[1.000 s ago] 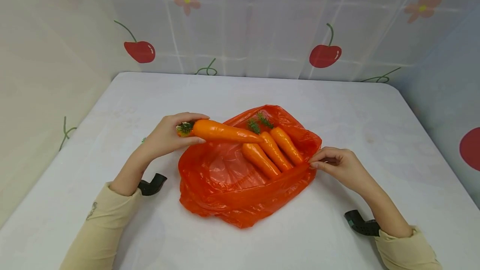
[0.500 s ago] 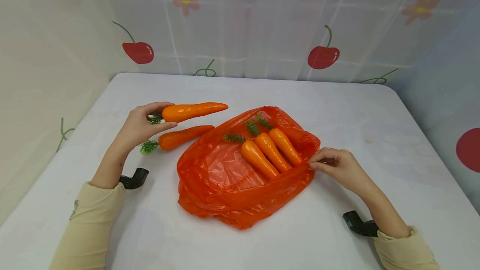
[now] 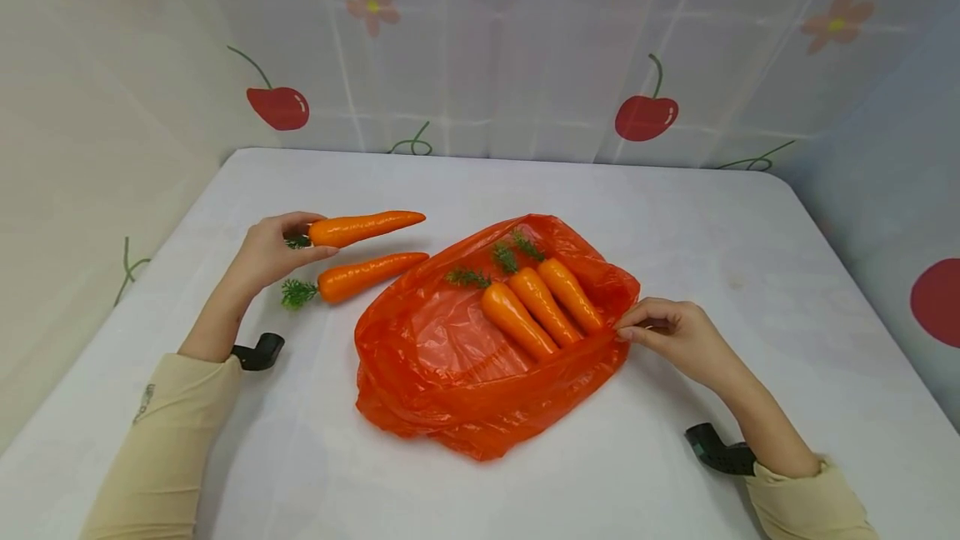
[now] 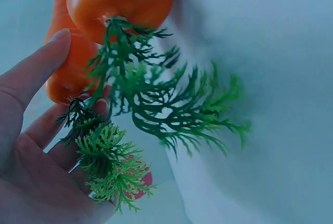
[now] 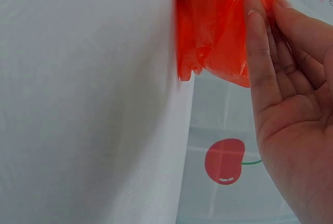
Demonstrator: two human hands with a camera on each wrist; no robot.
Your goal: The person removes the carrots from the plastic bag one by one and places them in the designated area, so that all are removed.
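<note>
My left hand (image 3: 270, 250) grips a carrot (image 3: 366, 227) by its thick leafy end, the tip pointing right. In the left wrist view its leafy top (image 4: 112, 156) spills over the fingers. Just nearer lies a second carrot (image 3: 363, 276) on the table, its green leaves (image 4: 156, 89) large in the left wrist view. A red-orange plastic bag (image 3: 465, 407) sits mid-table with its mouth spread open. Inside it three carrots (image 3: 519, 319) lie side by side, leaves toward the far rim. With thumb and fingertips, my right hand (image 3: 678, 336) pinches the bag's right rim.
The white table (image 3: 600, 473) ends at a far edge against a pale curtain (image 3: 487, 40) printed with cherries and flowers. Black wrist devices (image 3: 258, 352) hang below both forearms, close over the tabletop.
My left hand has drawn back left from over the bag with the carrot, uncovering the carrot lying on the table. It then shifted slightly farther left. The right hand keeps its place on the rim.
</note>
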